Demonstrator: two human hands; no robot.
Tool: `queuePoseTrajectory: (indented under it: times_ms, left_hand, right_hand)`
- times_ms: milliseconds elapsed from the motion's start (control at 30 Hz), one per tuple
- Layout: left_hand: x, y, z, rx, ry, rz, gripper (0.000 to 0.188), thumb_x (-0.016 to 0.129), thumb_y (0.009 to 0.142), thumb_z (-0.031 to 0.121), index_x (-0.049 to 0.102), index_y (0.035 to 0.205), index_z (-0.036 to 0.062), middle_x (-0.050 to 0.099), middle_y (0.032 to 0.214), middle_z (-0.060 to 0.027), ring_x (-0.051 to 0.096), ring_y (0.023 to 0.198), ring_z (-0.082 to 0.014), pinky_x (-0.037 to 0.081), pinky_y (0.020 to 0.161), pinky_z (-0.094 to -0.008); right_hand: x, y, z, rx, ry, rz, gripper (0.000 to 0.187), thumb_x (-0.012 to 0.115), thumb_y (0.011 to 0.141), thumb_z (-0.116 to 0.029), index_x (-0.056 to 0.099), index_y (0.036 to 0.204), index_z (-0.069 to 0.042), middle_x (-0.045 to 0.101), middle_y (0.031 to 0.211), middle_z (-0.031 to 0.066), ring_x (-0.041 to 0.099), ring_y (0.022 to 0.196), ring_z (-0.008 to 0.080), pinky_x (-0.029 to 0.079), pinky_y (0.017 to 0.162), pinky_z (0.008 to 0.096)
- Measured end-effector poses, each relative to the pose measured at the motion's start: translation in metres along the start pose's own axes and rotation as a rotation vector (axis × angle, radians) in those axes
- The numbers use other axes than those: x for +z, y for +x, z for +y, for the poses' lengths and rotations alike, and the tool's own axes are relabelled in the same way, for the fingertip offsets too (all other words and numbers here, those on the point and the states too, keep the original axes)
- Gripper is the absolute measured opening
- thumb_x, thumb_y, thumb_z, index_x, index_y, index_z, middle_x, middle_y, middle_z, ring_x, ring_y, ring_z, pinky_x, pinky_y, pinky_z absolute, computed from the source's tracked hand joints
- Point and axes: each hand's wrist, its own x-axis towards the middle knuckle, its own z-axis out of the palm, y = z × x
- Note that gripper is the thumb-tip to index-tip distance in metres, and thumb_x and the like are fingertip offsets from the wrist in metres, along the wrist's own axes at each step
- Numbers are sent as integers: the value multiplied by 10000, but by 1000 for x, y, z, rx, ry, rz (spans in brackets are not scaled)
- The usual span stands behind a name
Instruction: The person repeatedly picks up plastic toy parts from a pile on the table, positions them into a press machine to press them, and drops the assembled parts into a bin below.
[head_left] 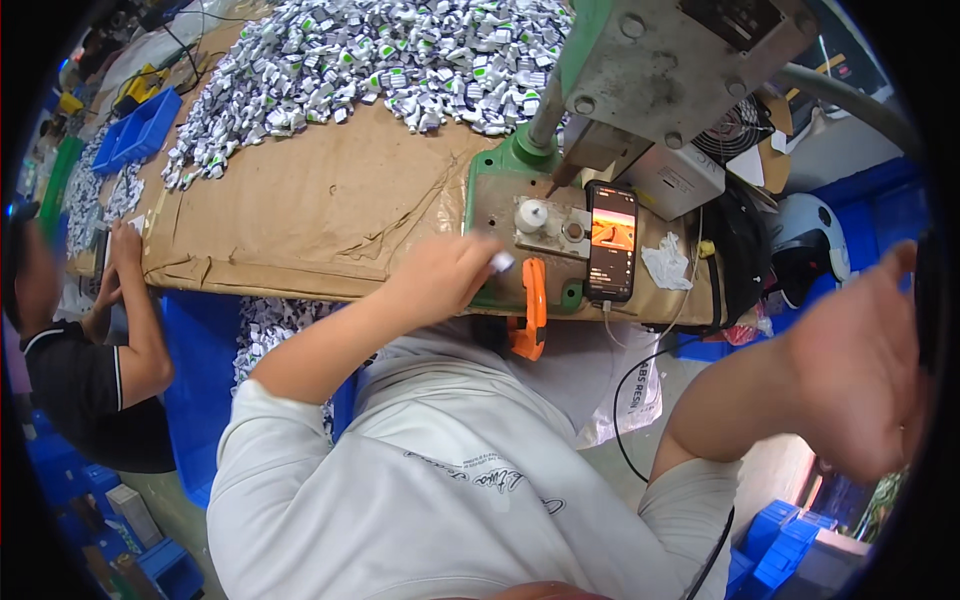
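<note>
My left hand [452, 272] is closed on a small white plastic part [502, 262] at the front edge of the green bench press. Motion smears its fingertips. On the press's base plate [492, 200] sits a round white piece [531, 214], under the press head [650, 75]. An orange-handled tool [530, 310] hangs over the table's near edge. My right hand [850, 370] is raised at the far right, beside a dark shape at the picture's rim; its fingers are blurred and partly cut off, so their grip does not show.
A big heap of small white parts [400, 60] covers the back of the cardboard-topped table [330, 210]. A lit phone [611, 240] lies right of the base plate, its cable hanging down. Blue bins [195, 390] stand below left. A co-worker [95, 390] works at the left.
</note>
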Motion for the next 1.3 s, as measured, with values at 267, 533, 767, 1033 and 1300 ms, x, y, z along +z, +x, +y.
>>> queuePoseTrajectory:
  times_ms: [267,533,767,1033,1300]
  left_hand:
    - [-90,-189,-29,-405,166,-99,138,727,768,123,646,859,58,591,712,-115,607,646,-311,479,561,-409]
    - [-99,-113,-59,-180,61,-31,147,706,821,180,639,866,57,602,830,-117,603,703,-320,487,616,-396]
    - [-19,80,-146,-565,23,143,355,659,888,253,603,1181,60,658,1079,-176,653,947,-356,514,817,-441]
    - [-11,96,-171,-723,203,-124,368,726,829,325,629,969,-1,702,950,-190,669,881,-362,523,804,-444]
    - [-8,59,-98,-685,-1480,333,227,511,949,122,445,1157,61,663,945,-124,626,602,-178,516,536,-260]
  right_hand:
    - [0,-166,48,797,-164,-761,126,543,889,-97,638,913,-18,620,829,70,563,728,162,445,660,278]
    - [22,-219,55,888,-218,-1291,151,640,849,-203,669,875,-57,637,749,88,622,733,283,491,698,392]
    - [20,-226,53,847,-399,-1311,190,643,865,-266,659,874,-77,614,695,81,613,700,288,482,667,409]
    - [22,-226,54,868,-396,-1242,191,650,863,-267,648,872,-76,598,681,82,610,674,281,478,635,400]
    - [21,-230,52,792,-388,-1215,172,655,857,-240,649,836,-69,633,720,91,628,714,287,494,667,397]
